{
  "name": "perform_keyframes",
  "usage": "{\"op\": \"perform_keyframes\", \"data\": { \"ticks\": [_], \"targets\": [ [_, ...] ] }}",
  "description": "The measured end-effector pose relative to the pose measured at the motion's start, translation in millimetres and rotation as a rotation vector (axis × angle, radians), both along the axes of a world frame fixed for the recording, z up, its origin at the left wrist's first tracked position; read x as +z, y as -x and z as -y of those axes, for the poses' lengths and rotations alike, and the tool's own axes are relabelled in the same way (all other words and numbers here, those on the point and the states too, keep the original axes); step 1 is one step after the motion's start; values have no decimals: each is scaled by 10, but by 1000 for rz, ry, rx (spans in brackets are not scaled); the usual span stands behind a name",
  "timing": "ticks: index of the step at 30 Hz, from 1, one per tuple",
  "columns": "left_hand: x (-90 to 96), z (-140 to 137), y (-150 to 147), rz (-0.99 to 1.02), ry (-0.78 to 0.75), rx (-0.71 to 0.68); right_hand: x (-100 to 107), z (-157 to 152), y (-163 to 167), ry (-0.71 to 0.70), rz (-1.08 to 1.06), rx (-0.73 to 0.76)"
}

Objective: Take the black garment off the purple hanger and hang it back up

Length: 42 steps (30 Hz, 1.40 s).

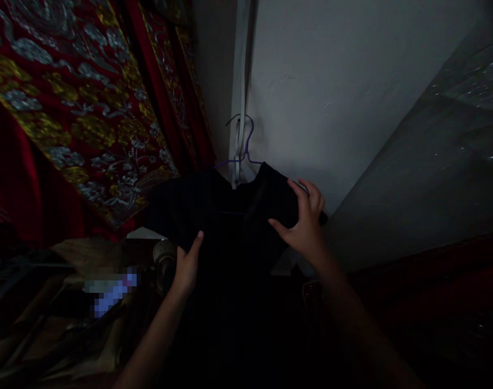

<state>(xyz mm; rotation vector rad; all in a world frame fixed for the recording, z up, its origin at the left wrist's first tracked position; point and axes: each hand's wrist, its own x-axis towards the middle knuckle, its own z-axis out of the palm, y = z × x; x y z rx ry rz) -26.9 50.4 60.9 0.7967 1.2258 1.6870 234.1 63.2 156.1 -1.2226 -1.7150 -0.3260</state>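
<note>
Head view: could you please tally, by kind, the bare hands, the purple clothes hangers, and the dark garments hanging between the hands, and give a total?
Hands: 2 (left hand, right hand)
Purple clothes hanger: 1
Dark garment: 1
Total: 4

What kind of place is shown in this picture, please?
Possibly a dim dressing or clothes-storage corner: a dark garment is on a purple hanger, near red cloth with gold and silver patterns.

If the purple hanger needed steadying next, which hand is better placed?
Probably the right hand: it is higher on the dark garment and nearer the purple hanger; the left hand is lower.
</note>
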Motion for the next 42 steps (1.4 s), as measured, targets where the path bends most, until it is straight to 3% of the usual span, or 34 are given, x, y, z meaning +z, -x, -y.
{"op": "perform_keyframes", "data": {
  "ticks": [3,6,8,14,17,20,21,22,24,27,31,35,42],
  "targets": [
    [-34,186,-75,98,86,-44,-504,85,331,83,-338,90],
    [-49,342,-141,140,108,-37,-1086,21,746,579,-571,165],
    [-54,420,-158,141,124,-39,-1426,-44,956,803,-633,121],
    [-145,483,-52,33,144,-50,-2064,73,1039,937,-766,85],
    [-340,482,-41,-262,-34,142,-2236,286,937,967,-836,64],
    [-641,580,-187,-514,-197,464,-2295,450,827,991,-897,79],
    [-740,629,-272,-565,-212,470,-2290,481,796,993,-910,94],
    [-828,677,-369,-602,-213,389,-2275,500,770,987,-920,110],
    [-951,739,-567,-623,-185,80,-2228,516,738,944,-939,120],
    [-991,695,-775,-589,-119,-203,-2140,522,734,861,-976,126],
    [-935,470,-878,-677,-55,-378,-2028,540,733,785,-967,207],
    [-939,342,-951,-761,-41,-475,-1928,549,662,731,-948,192],
    [-894,346,-977,-993,81,-564,-1702,508,563,948,-1017,240]
  ]
}}
